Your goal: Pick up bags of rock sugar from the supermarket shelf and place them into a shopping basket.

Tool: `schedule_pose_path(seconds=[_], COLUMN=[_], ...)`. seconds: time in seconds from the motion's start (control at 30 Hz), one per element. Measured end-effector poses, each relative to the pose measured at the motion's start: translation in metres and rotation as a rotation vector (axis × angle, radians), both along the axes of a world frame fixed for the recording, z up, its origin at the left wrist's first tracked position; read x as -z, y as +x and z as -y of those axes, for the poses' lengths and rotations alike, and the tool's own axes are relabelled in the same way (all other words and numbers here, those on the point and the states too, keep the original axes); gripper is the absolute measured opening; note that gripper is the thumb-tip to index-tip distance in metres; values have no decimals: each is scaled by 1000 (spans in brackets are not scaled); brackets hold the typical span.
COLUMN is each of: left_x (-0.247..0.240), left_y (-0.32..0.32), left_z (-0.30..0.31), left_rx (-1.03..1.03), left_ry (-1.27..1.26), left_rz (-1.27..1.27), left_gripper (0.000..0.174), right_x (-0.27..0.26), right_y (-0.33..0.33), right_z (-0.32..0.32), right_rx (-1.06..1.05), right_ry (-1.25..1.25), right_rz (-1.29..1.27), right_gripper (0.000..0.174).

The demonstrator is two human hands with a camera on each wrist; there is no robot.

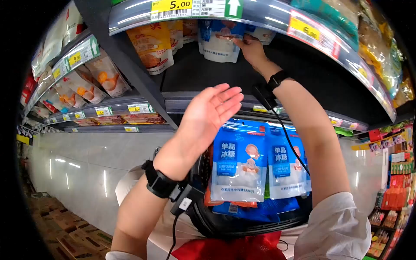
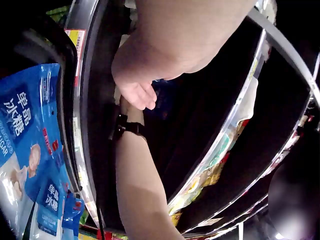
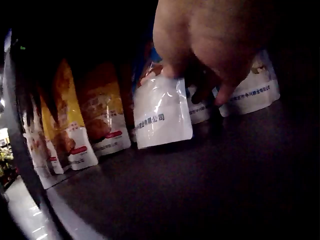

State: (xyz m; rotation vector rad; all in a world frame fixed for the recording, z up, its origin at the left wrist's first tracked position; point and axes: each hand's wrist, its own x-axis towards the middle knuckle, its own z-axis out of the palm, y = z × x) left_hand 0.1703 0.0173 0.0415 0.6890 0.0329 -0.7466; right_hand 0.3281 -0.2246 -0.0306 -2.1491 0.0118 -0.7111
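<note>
My right hand [image 1: 254, 51] reaches into the shelf and pinches the right edge of a blue and white bag of lump sugar [image 1: 220, 45]. In the right wrist view the thumb lies on the front of that bag [image 3: 162, 115], and other fingers reach behind its edge. Similar blue and white bags [image 3: 255, 95] stand further back, partly covered by the hand. My left hand [image 1: 208, 110] hangs in front of the shelf edge, palm turned up, fingers extended, holding nothing. Below it, two more bags of lump sugar [image 1: 239, 162] lie face up on a dark basket [image 1: 203, 216].
Yellow and white pouches [image 1: 151, 47] stand to the left on the same dark shelf [image 1: 195, 80]. A price rail [image 1: 260, 17] curves across above, with bagged goods over it. A slanted post [image 1: 125, 56] separates the left shelves. Cables hang from both wrists.
</note>
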Motion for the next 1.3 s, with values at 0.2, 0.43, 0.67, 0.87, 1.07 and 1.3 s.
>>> schedule_pose_path(seconds=[0.2,0.43,0.67,0.87,1.07,1.3], left_x=[11,14,18,33,36,26], left_y=[-8,-62,-117,-119,-125,-125], left_z=[-5,4,7,9,20,19], left_rx=[-154,173,411,459,472,505], left_ry=[352,241,202,266,326,203], left_rz=[164,241,-71,-79,-177,-238], left_gripper=[42,44,38,29,34,37], right_x=[-48,-89,-46,-49,-59,-76], right_y=[-128,-299,-373,-390,-396,-404], right_z=[-17,-38,-39,-41,-45,-44], right_rx=[-42,-64,-5,-79,-219,-371], right_ry=[613,1303,1434,1540,1649,1703], right_rz=[-59,-472,-580,-656,-650,-619], right_gripper=[17,26,30,35,37,41])
